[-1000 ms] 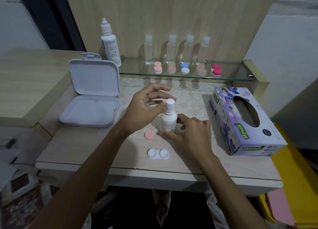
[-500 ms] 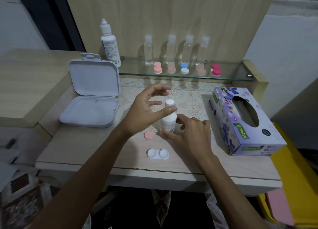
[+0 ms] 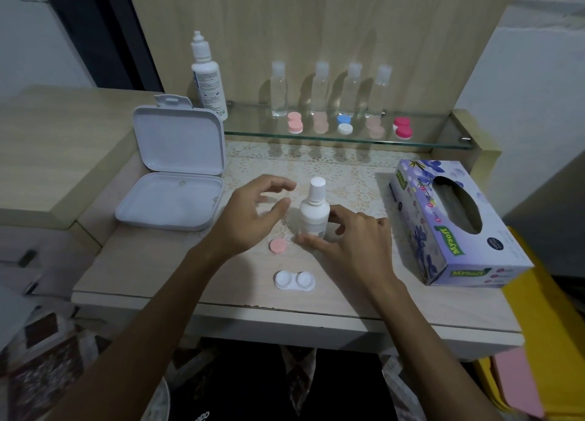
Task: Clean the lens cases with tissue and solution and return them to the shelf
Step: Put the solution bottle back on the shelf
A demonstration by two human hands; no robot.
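Observation:
A small white solution bottle (image 3: 313,213) stands capped and upright on the lace mat. My right hand (image 3: 354,246) holds its lower part, thumb in front of the base and index finger at its right side. My left hand (image 3: 253,218) hovers just left of the bottle with loosely curved fingers, touching nothing. A loose pink cap (image 3: 278,246) lies by the bottle's base. Nearer the table's front edge sits a white lens case (image 3: 294,280) with both wells uncovered. Several capped lens cases, among them a pink one (image 3: 295,123) and a magenta one (image 3: 402,128), sit on the glass shelf (image 3: 437,143).
A tissue box (image 3: 456,227) lies at the right. An open white hinged box (image 3: 172,170) sits at the left. On the shelf, a large solution bottle (image 3: 209,75) stands at the left, and several clear small bottles (image 3: 319,88) line the back.
My left hand has let go of the bottle's cap and drawn back to the left. My right hand and the bottle have stayed in place.

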